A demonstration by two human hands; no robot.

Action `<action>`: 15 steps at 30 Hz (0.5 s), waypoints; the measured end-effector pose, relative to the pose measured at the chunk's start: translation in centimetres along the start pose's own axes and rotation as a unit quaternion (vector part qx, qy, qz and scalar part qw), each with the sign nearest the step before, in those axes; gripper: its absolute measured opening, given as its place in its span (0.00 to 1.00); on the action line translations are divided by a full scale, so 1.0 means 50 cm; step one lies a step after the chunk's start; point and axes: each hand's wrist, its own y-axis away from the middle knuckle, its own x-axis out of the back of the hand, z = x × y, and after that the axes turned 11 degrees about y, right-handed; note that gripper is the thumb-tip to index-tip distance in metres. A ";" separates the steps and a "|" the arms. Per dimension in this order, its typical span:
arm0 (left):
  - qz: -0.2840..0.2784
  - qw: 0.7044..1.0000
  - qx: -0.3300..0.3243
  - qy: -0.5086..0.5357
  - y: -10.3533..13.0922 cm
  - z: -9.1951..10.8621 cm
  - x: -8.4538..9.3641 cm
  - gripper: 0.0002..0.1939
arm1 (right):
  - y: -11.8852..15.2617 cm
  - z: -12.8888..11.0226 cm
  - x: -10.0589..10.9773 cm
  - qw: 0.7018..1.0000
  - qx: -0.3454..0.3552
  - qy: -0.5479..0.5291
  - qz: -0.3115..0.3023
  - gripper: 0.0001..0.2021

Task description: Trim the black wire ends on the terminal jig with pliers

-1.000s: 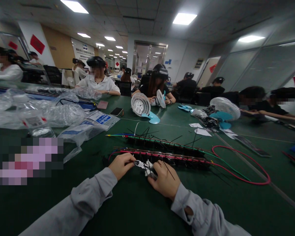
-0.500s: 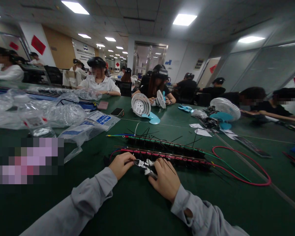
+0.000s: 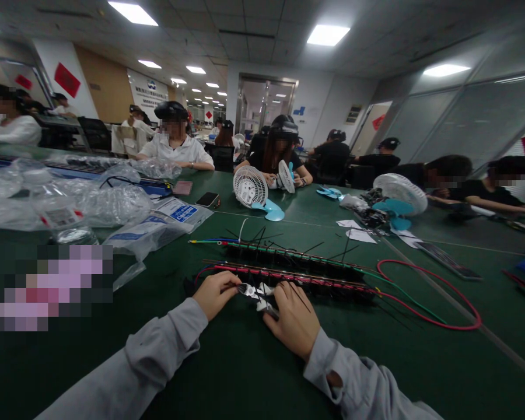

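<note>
My left hand (image 3: 216,296) is closed in a pinch at the left end of some small white pieces (image 3: 250,290); a thin dark bit shows at its fingertips, too small to name. My right hand (image 3: 294,318) curls over the right side of the same white pieces, with fingers closed and thumb beside a greyish-white stub (image 3: 268,310). Thin black strips cross over the right hand. Both hands touch or nearly touch the near one of two long black strips of parts, a wiring assembly with a red cable (image 3: 254,271). Behind it lies the second strip with a green wire (image 3: 284,255).
A red cable loop (image 3: 476,309) spreads to the right. Plastic bags (image 3: 175,213) and a clear bottle (image 3: 63,213) lie left. Across the green table are a phone (image 3: 208,199), a white fan grille (image 3: 250,186), blue fan blades (image 3: 271,210) and co-workers, one holding a fan.
Both hands stay almost where they were, around the white pieces. The whole view shifts very slightly. At the right, a person's hand and head have moved a little.
</note>
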 end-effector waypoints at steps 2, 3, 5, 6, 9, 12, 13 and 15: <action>0.000 1.000 -0.001 -0.003 0.000 0.000 0.000 0.06 | 0.001 0.000 -0.002 1.000 0.000 0.007 0.006 0.11; -0.001 1.000 -0.001 -0.006 0.000 0.001 0.000 0.06 | 0.001 0.000 -0.003 1.000 0.001 0.010 0.009 0.11; -0.001 1.000 -0.004 -0.010 0.000 0.001 0.000 0.06 | 0.001 0.000 -0.005 1.000 0.002 0.015 0.014 0.11; -0.001 1.000 -0.004 -0.011 0.000 0.000 0.000 0.06 | 0.001 0.000 -0.005 1.000 0.003 0.016 0.015 0.11; -0.002 1.000 -0.006 -0.009 0.000 -0.002 0.000 0.06 | 0.001 -0.002 -0.006 1.000 0.001 0.016 0.013 0.10; -0.008 1.000 -0.009 -0.011 0.000 -0.003 0.000 0.06 | 0.000 -0.002 -0.006 1.000 -0.004 0.011 0.005 0.10; -0.010 1.000 -0.011 -0.011 0.000 -0.002 0.000 0.06 | -0.001 -0.002 -0.006 1.000 -0.004 0.009 0.001 0.10; -0.012 1.000 -0.013 -0.012 0.001 -0.001 0.000 0.06 | -0.002 -0.002 -0.006 1.000 -0.004 0.005 -0.008 0.10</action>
